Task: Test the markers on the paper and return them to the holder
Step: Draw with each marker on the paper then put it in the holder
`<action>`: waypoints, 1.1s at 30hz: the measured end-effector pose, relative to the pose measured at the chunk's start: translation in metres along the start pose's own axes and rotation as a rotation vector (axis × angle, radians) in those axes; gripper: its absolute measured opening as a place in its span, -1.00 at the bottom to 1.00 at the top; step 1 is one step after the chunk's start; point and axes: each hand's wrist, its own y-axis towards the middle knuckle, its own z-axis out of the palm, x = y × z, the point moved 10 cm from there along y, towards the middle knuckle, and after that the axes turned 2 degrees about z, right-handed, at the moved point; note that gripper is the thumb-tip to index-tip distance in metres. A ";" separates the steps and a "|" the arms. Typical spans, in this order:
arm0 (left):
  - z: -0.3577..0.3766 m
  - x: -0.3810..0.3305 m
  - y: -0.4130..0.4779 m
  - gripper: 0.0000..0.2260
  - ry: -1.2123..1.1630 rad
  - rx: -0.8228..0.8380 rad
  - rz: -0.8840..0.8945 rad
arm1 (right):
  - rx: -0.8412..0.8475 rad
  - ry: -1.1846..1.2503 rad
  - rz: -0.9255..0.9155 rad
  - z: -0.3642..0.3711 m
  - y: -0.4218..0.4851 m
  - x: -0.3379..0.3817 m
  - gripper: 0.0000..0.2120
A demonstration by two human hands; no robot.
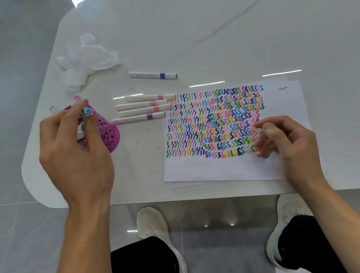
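I see a glossy white table point(228, 25) with a rounded corner filling most of the frame, and a crumpled white tissue point(87, 56) lying on it at upper left. Along the bottom, white sneakers point(155, 230) and black trousers point(142, 269) show over grey floor tiles point(14, 229).

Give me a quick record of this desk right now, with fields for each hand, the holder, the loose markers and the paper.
left hand: grips a blue-capped marker at the holder mouth
right hand: rests on the paper, fingers loosely curled, holding nothing
holder: magenta, cut-out pattern, left of the paper, more caps showing at its top
loose markers: row of four between holder and paper; blue-banded marker apart, farther back
paper: rows of coloured squiggles, bottom strip blank
other: crumpled white wrapping beyond the holder
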 end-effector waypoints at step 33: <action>0.041 -0.046 -0.013 -0.73 -0.037 0.172 0.170 | 0.010 0.017 -0.011 0.001 -0.002 0.003 -0.74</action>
